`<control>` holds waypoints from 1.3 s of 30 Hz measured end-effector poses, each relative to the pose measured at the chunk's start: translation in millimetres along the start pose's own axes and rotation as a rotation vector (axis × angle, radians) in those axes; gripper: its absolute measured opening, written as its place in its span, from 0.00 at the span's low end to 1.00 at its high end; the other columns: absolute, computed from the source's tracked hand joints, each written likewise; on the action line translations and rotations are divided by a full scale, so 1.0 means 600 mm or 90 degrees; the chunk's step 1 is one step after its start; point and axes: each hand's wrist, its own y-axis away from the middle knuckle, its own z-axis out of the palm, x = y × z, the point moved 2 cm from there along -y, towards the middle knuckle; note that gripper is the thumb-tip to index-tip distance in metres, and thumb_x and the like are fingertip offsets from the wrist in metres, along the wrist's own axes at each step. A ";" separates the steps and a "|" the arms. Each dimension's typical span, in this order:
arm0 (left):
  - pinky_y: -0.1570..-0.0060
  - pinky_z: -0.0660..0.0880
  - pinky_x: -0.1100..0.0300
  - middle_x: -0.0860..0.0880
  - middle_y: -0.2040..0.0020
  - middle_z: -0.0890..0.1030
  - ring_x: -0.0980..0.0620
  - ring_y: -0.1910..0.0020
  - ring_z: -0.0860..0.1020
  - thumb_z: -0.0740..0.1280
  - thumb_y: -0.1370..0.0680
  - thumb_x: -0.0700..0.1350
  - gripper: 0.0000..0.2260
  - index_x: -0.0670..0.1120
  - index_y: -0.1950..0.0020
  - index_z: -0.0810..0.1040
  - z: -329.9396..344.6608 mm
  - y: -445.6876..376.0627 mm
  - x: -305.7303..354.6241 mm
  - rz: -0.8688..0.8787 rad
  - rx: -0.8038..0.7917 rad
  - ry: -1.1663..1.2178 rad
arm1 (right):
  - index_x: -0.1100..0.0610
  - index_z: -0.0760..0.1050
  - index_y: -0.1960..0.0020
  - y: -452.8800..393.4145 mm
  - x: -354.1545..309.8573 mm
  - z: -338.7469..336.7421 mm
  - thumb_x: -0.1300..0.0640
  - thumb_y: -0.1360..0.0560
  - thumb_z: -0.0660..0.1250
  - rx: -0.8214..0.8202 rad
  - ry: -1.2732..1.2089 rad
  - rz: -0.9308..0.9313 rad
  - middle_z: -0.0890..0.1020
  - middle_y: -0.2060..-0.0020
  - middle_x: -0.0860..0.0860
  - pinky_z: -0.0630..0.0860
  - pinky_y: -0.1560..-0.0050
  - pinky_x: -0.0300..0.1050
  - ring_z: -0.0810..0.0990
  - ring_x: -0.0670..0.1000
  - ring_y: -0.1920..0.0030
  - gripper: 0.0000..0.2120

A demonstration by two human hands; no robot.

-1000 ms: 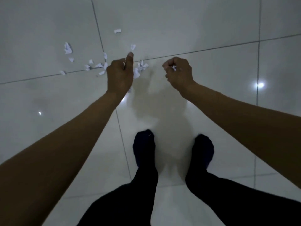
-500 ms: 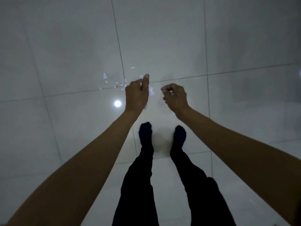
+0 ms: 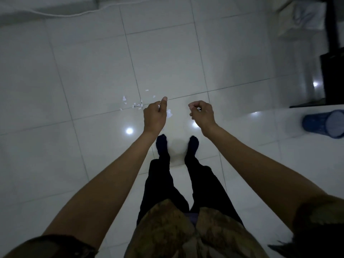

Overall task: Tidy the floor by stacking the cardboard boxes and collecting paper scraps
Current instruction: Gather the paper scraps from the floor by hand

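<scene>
The person stood collecting paper scraps: the left hand (image 3: 154, 116) and right hand (image 3: 202, 113) each clenched white bits. More paper scraps (image 3: 136, 104) lay mid-floor (image 3: 89, 75). Probably next: carry them to the blue bin (image 3: 323, 125) at the floor's right edge.

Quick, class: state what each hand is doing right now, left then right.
Left hand: curled, holding white paper scraps.
Right hand: curled, pinching a small white paper scrap.
</scene>
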 end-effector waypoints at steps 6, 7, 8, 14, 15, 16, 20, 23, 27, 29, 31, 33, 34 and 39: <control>0.75 0.72 0.51 0.44 0.75 0.66 0.36 0.73 0.74 0.58 0.18 0.57 0.26 0.43 0.71 0.61 0.012 0.106 0.080 0.028 -0.057 -0.025 | 0.59 0.80 0.49 0.116 0.008 -0.069 0.61 0.21 0.65 0.069 -0.074 0.016 0.80 0.57 0.48 0.76 0.59 0.38 0.80 0.46 0.62 0.05; 0.74 0.74 0.48 0.43 0.74 0.67 0.35 0.72 0.75 0.58 0.18 0.57 0.26 0.44 0.71 0.62 0.023 0.121 0.090 0.039 -0.074 -0.032 | 0.59 0.80 0.48 0.131 0.014 -0.082 0.61 0.21 0.64 0.079 -0.083 0.018 0.80 0.57 0.48 0.76 0.60 0.38 0.80 0.47 0.61 0.06; 0.74 0.75 0.46 0.42 0.73 0.69 0.35 0.72 0.76 0.57 0.18 0.57 0.26 0.44 0.71 0.62 0.036 0.135 0.100 0.045 -0.090 -0.041 | 0.59 0.80 0.48 0.144 0.021 -0.098 0.61 0.21 0.64 0.086 -0.092 0.021 0.80 0.57 0.48 0.76 0.60 0.37 0.80 0.47 0.61 0.06; 0.73 0.71 0.56 0.45 0.74 0.69 0.50 0.76 0.69 0.57 0.17 0.56 0.26 0.41 0.71 0.63 0.117 0.198 0.164 0.104 -0.154 -0.111 | 0.59 0.79 0.48 0.193 0.063 -0.208 0.61 0.20 0.64 0.143 -0.167 0.041 0.80 0.57 0.50 0.76 0.62 0.34 0.79 0.46 0.63 0.06; 0.73 0.68 0.58 0.48 0.76 0.67 0.54 0.77 0.66 0.57 0.17 0.55 0.26 0.44 0.71 0.61 0.133 0.209 0.174 0.122 -0.160 -0.123 | 0.59 0.79 0.48 0.200 0.070 -0.229 0.61 0.20 0.64 0.155 -0.182 0.046 0.80 0.57 0.50 0.76 0.62 0.35 0.79 0.46 0.62 0.06; 0.74 0.66 0.58 0.50 0.76 0.65 0.56 0.78 0.64 0.57 0.17 0.55 0.25 0.45 0.71 0.60 0.149 0.220 0.188 0.133 -0.170 -0.136 | 0.60 0.79 0.48 0.208 0.077 -0.252 0.61 0.20 0.64 0.169 -0.200 0.048 0.80 0.58 0.49 0.77 0.61 0.35 0.79 0.46 0.62 0.06; 0.74 0.77 0.49 0.45 0.73 0.69 0.51 0.74 0.71 0.57 0.17 0.57 0.25 0.42 0.69 0.64 0.212 0.255 0.239 0.128 -0.224 -0.176 | 0.60 0.80 0.49 0.227 0.103 -0.333 0.63 0.21 0.65 0.221 -0.268 0.049 0.80 0.57 0.52 0.76 0.61 0.38 0.78 0.48 0.63 0.05; 0.77 0.77 0.48 0.41 0.68 0.76 0.49 0.72 0.74 0.56 0.17 0.58 0.27 0.38 0.66 0.71 0.268 0.286 0.279 0.138 -0.258 -0.190 | 0.60 0.80 0.48 0.238 0.128 -0.389 0.63 0.20 0.64 0.245 -0.299 0.053 0.80 0.56 0.52 0.77 0.60 0.37 0.78 0.47 0.62 0.05; 0.81 0.76 0.58 0.53 0.64 0.79 0.57 0.73 0.76 0.56 0.17 0.57 0.27 0.35 0.60 0.77 0.348 0.325 0.342 0.154 -0.295 -0.191 | 0.60 0.79 0.47 0.241 0.154 -0.470 0.62 0.20 0.65 0.274 -0.345 0.049 0.80 0.54 0.53 0.77 0.61 0.35 0.79 0.47 0.61 0.05; 0.78 0.78 0.55 0.53 0.62 0.80 0.56 0.72 0.77 0.56 0.17 0.57 0.27 0.35 0.58 0.78 0.385 0.334 0.368 0.165 -0.301 -0.191 | 0.60 0.79 0.48 0.238 0.164 -0.506 0.62 0.20 0.65 0.284 -0.360 0.046 0.80 0.53 0.53 0.77 0.61 0.36 0.79 0.47 0.61 0.05; 0.76 0.80 0.49 0.54 0.63 0.80 0.55 0.74 0.77 0.56 0.17 0.57 0.28 0.33 0.57 0.78 0.424 0.344 0.390 0.163 -0.310 -0.189 | 0.60 0.79 0.48 0.235 0.177 -0.543 0.63 0.20 0.64 0.301 -0.375 0.046 0.80 0.52 0.53 0.77 0.61 0.36 0.78 0.47 0.61 0.05; 0.75 0.80 0.47 0.56 0.64 0.80 0.59 0.76 0.76 0.57 0.17 0.57 0.28 0.32 0.57 0.77 0.457 0.353 0.407 0.155 -0.319 -0.189 | 0.60 0.79 0.48 0.230 0.187 -0.573 0.63 0.20 0.64 0.316 -0.389 0.046 0.80 0.52 0.54 0.77 0.61 0.36 0.78 0.47 0.62 0.06; 0.75 0.79 0.46 0.56 0.64 0.80 0.58 0.77 0.75 0.57 0.18 0.57 0.28 0.31 0.57 0.76 0.474 0.358 0.417 0.154 -0.325 -0.192 | 0.60 0.79 0.48 0.227 0.193 -0.589 0.63 0.20 0.64 0.323 -0.398 0.050 0.80 0.52 0.54 0.77 0.61 0.36 0.78 0.47 0.62 0.06; 0.74 0.79 0.43 0.52 0.65 0.81 0.52 0.75 0.76 0.57 0.18 0.58 0.29 0.31 0.59 0.76 0.543 0.354 0.448 0.179 -0.356 -0.220 | 0.62 0.80 0.46 0.205 0.210 -0.637 0.62 0.20 0.65 0.356 -0.448 0.080 0.80 0.53 0.54 0.77 0.60 0.37 0.78 0.47 0.62 0.07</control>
